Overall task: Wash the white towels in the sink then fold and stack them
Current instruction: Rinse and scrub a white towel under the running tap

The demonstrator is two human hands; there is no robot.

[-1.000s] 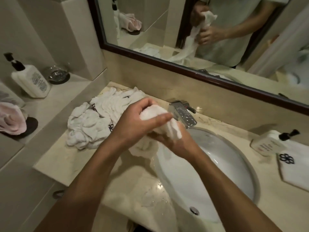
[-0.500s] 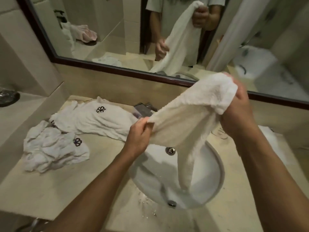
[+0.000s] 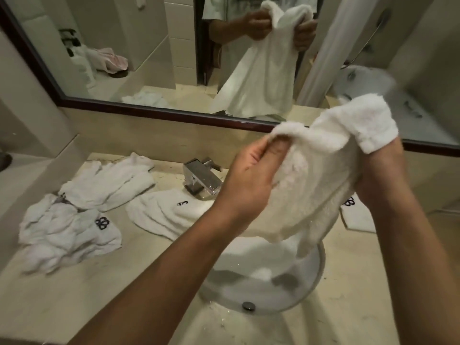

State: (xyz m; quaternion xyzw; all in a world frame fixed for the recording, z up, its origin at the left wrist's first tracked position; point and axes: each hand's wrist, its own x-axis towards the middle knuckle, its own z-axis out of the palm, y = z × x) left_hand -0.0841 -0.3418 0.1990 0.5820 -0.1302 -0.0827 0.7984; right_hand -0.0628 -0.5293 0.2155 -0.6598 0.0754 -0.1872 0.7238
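Towel (image 3: 316, 185) (top edge level) between both hands, hanging lengthwise over sink (image 3: 314, 287)

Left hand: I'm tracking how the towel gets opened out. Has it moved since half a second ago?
Yes. The left hand has risen from beside the sink rim to faucet height, nearer the right hand, both gripping the towel.

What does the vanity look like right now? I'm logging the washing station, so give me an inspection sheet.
Surface: beige counter with wet specks near the sink.
Job's things: held towel hangs over the sink; crumpled towels lie left; flat towel lies right.
Clutter: nothing seen.
Hands: left hand and right hand both grip the held towel.
Cables: nothing seen.
Surroundings: faucet, mirror.
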